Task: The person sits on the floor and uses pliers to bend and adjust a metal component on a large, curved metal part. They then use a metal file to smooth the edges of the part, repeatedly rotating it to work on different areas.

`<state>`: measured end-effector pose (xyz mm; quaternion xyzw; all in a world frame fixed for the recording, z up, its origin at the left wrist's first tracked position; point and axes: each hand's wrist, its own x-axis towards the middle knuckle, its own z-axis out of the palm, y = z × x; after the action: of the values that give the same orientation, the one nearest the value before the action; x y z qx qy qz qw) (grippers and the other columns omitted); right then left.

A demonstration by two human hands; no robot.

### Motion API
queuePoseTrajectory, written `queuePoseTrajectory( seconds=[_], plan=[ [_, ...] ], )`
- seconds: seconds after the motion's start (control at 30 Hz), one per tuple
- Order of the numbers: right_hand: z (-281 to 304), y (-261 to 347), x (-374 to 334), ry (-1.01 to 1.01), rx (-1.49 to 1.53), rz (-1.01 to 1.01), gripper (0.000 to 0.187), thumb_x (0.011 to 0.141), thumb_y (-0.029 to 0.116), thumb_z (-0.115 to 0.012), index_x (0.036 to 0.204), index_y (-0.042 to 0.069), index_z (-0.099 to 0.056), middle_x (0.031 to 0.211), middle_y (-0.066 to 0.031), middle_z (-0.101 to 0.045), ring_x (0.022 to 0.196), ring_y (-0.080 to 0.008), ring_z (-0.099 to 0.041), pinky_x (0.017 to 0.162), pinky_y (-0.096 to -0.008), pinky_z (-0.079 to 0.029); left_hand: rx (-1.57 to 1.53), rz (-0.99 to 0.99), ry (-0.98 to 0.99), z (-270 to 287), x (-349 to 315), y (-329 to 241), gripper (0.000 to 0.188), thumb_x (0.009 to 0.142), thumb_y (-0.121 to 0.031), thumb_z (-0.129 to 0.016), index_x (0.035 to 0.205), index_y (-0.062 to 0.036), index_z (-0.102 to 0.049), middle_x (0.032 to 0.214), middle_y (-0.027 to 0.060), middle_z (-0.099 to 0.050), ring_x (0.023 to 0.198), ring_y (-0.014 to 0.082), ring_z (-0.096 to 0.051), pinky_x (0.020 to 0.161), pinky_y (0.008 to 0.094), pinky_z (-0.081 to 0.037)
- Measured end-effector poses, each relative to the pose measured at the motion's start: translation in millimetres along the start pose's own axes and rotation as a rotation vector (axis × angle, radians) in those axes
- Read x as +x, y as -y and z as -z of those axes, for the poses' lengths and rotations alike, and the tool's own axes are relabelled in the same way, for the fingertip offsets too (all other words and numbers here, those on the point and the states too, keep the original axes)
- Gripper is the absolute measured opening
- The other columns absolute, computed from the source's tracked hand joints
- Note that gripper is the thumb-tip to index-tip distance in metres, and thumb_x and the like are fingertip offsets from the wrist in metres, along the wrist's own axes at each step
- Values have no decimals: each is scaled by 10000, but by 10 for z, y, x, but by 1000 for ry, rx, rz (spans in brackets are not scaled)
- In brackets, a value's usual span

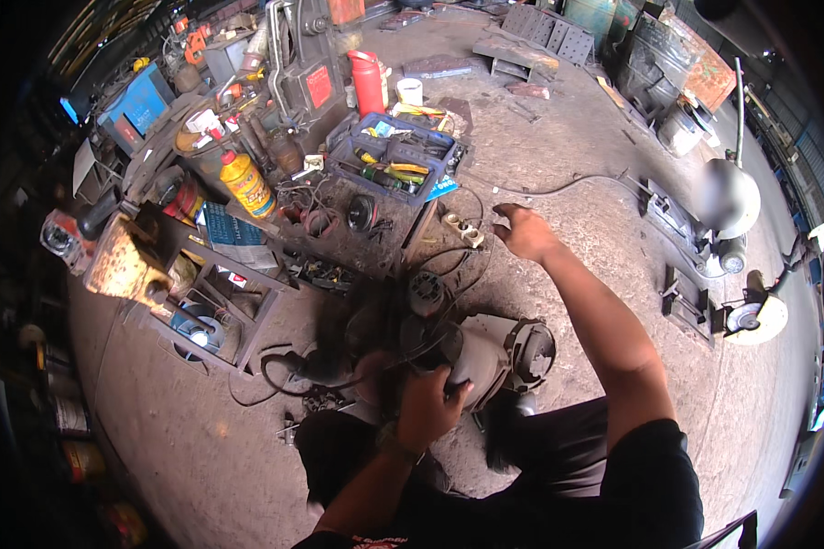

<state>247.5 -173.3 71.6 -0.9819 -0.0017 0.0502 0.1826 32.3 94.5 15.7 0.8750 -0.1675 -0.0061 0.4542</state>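
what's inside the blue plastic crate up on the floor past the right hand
The blue crate holds hand tools with yellow and green handles, lying loose. Anything beneath them, and the crate's bottom, is covered. The right hand is apart from it.

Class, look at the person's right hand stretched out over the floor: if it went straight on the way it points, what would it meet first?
Probably the white power strip just beyond the right hand; depth is unclear.

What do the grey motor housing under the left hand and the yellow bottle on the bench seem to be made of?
The grey motor housing, which the left hand grips, looks like cast metal: dull grey, thick-walled, with a ribbed round end. The yellow bottle appears to be plastic: bright, smooth, slightly glossy, with a red cap.
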Motion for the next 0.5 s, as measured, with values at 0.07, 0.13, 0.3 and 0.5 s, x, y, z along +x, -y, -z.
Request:
queuePoseTrajectory(
  seconds=[0.07,0.13,0.3,0.5],
  plan=[
    [-163,-66,467,-7,-45,51,463,980,300,-598,1383,77,-555,1306,-219,-632,1226,-390,-591,1051,-456,-476,-15,80,56,-8,95,-26,369,848,-244,-789,1053,30,-650,818,230,-678,765,441,-670,667,450,-529],
    [-374,-102,934,-46,-67,128,422,990,299,-581,1342,67,-586,1274,-221,-646,1180,-399,-614,1023,-462,-492,-28,107,64,-45,164,30,352,858,-255,-773,1041,16,-642,791,223,-670,737,441,-663,649,461,-524],
    [-670,-41,1793,-250,28,236,366,994,297,-567,1259,55,-640,1231,-212,-662,1190,-398,-595,1023,-469,-477,-83,185,83,-82,254,115,313,877,-274,-744,1021,-17,-637,761,217,-665,717,432,-659,626,482,-515],
    [-875,190,2337,-275,-130,266,468,1008,437,-531,1254,53,-639,1247,-156,-672,1294,-333,-524,1095,-494,-402,-74,339,207,7,374,122,322,887,-271,-729,1062,-18,-635,823,224,-682,779,443,-667,659,484,-523]
  ],
)
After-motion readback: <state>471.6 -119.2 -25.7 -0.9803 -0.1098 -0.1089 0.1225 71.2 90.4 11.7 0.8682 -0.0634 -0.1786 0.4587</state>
